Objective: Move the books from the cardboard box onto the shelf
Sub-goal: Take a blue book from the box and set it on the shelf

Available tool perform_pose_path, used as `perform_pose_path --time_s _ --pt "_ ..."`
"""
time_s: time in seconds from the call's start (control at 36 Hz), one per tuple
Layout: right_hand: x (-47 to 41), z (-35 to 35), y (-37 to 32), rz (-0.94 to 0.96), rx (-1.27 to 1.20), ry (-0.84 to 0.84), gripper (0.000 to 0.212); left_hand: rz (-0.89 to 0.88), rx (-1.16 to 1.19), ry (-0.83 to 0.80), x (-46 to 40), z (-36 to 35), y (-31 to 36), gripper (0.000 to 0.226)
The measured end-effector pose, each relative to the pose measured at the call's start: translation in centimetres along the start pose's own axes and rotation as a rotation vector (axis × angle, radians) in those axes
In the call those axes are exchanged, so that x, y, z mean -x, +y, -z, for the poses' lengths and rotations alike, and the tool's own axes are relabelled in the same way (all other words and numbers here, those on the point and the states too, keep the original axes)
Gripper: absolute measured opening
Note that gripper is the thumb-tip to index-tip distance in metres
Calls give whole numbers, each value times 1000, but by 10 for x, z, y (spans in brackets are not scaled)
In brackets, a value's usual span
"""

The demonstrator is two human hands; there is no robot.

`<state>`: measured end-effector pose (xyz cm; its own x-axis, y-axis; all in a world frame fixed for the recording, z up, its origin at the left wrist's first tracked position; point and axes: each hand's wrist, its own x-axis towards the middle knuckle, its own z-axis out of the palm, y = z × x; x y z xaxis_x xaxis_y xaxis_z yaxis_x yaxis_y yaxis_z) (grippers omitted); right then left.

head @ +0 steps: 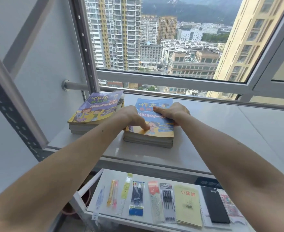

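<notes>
I have both hands on the blue-covered stack of books point(150, 124), which already sits flat on the white shelf point(221, 131), so I judge this is the squaring-up after setting it down. My left hand point(134, 117) lies on the near left corner with the fingers curled under and the thumb pressed flat on the glossy cover, pinning it; my right hand point(173, 112) grips the right edge, thumb over the top and fingers wrapped out of sight down the side. Just left, apart from it, a second stack point(96, 114) has a purple soft cover curling up at its far corner. These are thin paperbacks, slippery and floppy. The cardboard box is not in view. Packaged pens point(136, 198) lie on the lower shelf.
</notes>
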<state>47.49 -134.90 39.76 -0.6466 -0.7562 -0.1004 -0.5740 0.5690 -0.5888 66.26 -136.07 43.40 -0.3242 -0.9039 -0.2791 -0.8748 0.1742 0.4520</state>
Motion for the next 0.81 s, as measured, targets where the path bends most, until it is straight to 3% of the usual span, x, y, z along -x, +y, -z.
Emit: perform_pose_path --time_s 0.22,0.36,0.47,0.61,0.81 --pt "5 -9 -9 -21 -25 12 73 -21 -23 20 -2 2 -4 58" --pt "10 -10 -9 -38 -2 3 84 -34 -71 29 -2 2 -3 52" --pt "16 -4 -7 -11 23 -33 73 -98 -263 89 2 5 6 48" --pt "17 29 15 50 139 100 68 -203 -498 218 12 10 33 47" --pt "32 100 93 1 314 169 29 -434 -581 183 21 -16 108 44"
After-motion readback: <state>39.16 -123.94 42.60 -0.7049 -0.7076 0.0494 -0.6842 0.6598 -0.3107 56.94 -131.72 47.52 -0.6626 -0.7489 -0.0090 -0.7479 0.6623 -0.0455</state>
